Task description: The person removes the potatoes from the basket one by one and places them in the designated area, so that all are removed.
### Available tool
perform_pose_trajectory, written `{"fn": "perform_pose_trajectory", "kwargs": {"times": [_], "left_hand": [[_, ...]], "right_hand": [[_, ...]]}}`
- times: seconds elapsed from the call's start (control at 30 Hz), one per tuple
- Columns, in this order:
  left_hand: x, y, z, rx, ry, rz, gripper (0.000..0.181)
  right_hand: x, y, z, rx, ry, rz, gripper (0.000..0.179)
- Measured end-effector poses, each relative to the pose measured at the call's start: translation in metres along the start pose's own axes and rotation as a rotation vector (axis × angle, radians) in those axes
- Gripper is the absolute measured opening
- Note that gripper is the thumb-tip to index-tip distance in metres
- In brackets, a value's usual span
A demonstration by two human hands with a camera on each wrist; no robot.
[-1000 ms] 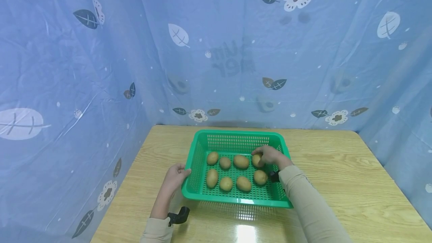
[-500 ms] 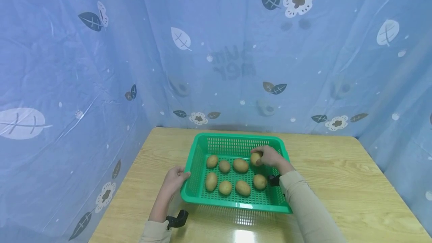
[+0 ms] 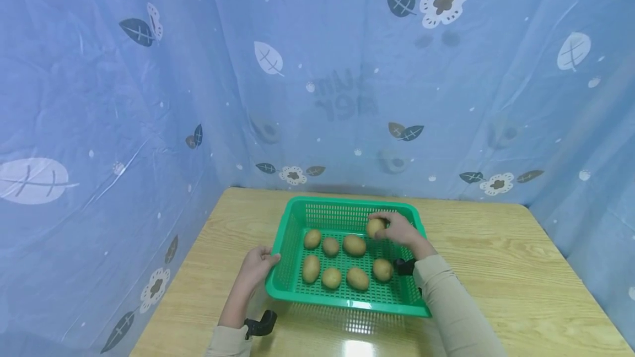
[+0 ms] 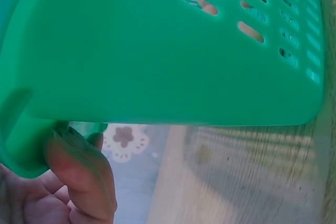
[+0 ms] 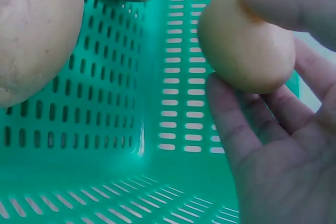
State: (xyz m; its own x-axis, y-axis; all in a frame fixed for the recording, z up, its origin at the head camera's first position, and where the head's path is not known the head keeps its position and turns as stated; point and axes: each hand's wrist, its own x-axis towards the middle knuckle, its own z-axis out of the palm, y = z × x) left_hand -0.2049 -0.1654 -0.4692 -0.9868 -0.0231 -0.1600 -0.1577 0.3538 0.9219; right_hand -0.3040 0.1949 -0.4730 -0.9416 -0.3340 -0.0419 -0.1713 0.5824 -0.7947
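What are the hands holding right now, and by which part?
The right hand holds a potato by its sides, between thumb and fingers; the left hand grips the green basket by its left rim.

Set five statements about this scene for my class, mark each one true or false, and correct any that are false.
1. The left hand grips the rim of a green basket. True.
2. Only three potatoes lie in the basket besides the one being held. False: seven other potatoes lie there.
3. The right hand holds a potato. True.
4. The table has a plain black top. False: its top is light, with a wood-grain look.
5. A blue curtain with printed flowers and leaves hangs behind the basket. True.
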Motion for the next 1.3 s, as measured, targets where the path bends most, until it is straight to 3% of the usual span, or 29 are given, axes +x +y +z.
{"fn": "perform_pose_trajectory", "kwargs": {"times": [0.4, 0.83, 1.3], "left_hand": [[0.003, 0.001, -0.001, 0.01, 0.007, -0.016, 0.036], [0.001, 0.003, 0.0, 0.006, 0.018, -0.011, 0.035], [0.001, 0.002, 0.0, 0.003, 0.023, -0.003, 0.033]], "right_hand": [[-0.003, -0.006, -0.004, 0.144, 0.064, -0.036, 0.054], [-0.006, -0.009, -0.009, 0.214, 0.159, -0.049, 0.055], [-0.021, -0.025, -0.022, 0.376, 0.26, -0.091, 0.06]]}}
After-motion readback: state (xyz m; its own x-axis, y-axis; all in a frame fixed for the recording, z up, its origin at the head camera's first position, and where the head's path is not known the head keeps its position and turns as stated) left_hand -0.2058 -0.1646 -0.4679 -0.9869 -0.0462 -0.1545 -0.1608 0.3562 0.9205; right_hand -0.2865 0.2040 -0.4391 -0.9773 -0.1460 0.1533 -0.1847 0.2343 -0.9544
